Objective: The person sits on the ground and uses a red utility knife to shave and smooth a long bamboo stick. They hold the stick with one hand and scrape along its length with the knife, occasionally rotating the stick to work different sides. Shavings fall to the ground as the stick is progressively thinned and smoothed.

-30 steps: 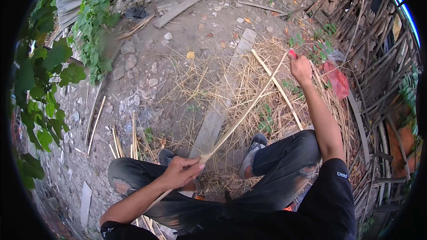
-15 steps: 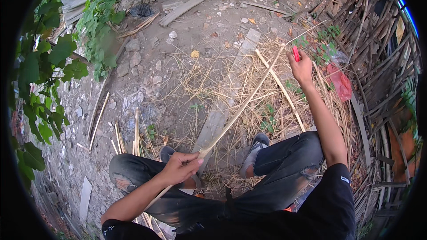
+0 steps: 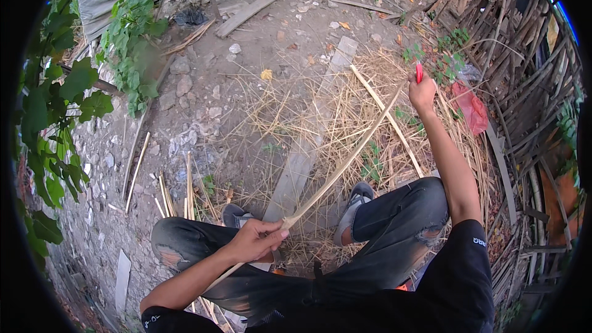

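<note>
My left hand [image 3: 256, 240], low in the frame, is closed around the near end of a long bamboo strip [image 3: 345, 163] that slants to the upper right. There my right hand [image 3: 421, 90] is clenched on a red-handled knife [image 3: 419, 72] at the strip's far end. Judging by the shavings [image 3: 320, 117] strewn over the ground and the finished strips [image 3: 166, 188] lying at left, I'd say the stripping is well under way, with this piece unfinished.

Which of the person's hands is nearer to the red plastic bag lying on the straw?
Right. The right hand, gripping a red-handled tool, is raised just left of the red plastic bag; the left hand holds the bamboo strip far away above the knee.
</note>
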